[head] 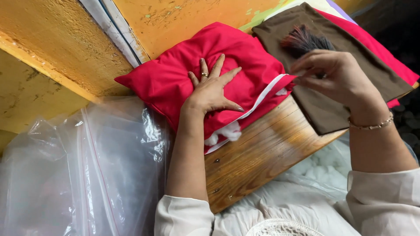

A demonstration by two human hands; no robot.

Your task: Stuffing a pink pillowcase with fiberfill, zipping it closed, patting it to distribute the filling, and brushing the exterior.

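My left hand (213, 89) presses flat, fingers spread, on the red cushion (183, 74); my right hand (334, 74), fingers loosely curled, empty, hovers over brown fabric (350, 105).

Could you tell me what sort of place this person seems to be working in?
Probably a small home workshop where cushions are stuffed and sewn. The left hand presses a red cushion cover with white filling showing, folded brown fabric lies on the wooden table, and clear plastic bags stand alongside.

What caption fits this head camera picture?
Left hand presses a stuffed red cushion on a wooden table; right hand hovers over brown fabric.
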